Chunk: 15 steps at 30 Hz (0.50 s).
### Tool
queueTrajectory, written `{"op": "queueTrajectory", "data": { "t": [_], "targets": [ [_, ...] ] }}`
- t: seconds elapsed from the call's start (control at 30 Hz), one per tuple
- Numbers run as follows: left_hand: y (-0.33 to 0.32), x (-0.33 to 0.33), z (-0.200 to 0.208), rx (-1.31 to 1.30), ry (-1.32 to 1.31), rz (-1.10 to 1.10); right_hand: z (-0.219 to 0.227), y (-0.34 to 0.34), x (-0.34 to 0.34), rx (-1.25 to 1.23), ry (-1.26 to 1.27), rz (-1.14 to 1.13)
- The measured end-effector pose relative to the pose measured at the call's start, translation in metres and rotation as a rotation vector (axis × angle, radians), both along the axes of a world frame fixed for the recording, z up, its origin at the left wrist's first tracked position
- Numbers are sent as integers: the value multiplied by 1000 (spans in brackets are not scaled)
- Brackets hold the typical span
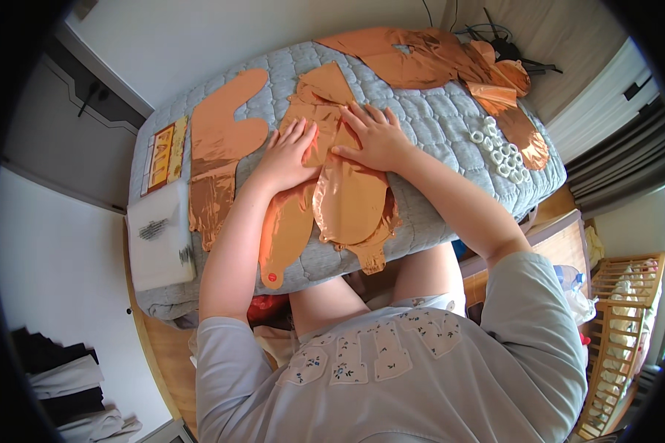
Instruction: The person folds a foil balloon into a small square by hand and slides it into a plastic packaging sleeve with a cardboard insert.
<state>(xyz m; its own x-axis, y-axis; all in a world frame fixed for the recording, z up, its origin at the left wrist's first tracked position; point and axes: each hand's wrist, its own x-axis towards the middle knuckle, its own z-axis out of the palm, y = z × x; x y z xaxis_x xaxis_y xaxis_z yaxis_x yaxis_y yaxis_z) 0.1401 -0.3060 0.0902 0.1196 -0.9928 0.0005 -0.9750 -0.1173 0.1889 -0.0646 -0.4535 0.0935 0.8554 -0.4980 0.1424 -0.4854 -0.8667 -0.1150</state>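
Note:
On the quilted grey bed cover (270,63) in front of me lies a flat, uninflated copper-coloured foil balloon (355,199), partly folded over itself. My left hand (292,156) rests on its left side, fingers stretched out. My right hand (377,138) lies flat on the upper right part, fingers spread, thumb toward the left hand. The foil's lower end hangs over the bed's near edge, with a small red spot on one tab. Another flat foil balloon (225,122) with a curved outline lies to the left of my left hand.
More crumpled copper foil (421,59) spreads over the far right. Several small white rings (502,155) lie in a cluster at the right. At the left are a printed package (165,156) and a white translucent bag (159,240). A wooden crib (621,325) stands at lower right.

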Motion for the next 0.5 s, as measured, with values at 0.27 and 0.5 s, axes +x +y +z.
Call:
{"op": "queueTrajectory", "data": {
  "t": [0.27, 0.5],
  "targets": [
    [9, 3, 15, -151, 621, 74, 1, 2, -4, 45, -29, 0],
    [2, -14, 90, -131, 626, -154, -1, 0, -8, 70, 9, -18]
  ]
}}
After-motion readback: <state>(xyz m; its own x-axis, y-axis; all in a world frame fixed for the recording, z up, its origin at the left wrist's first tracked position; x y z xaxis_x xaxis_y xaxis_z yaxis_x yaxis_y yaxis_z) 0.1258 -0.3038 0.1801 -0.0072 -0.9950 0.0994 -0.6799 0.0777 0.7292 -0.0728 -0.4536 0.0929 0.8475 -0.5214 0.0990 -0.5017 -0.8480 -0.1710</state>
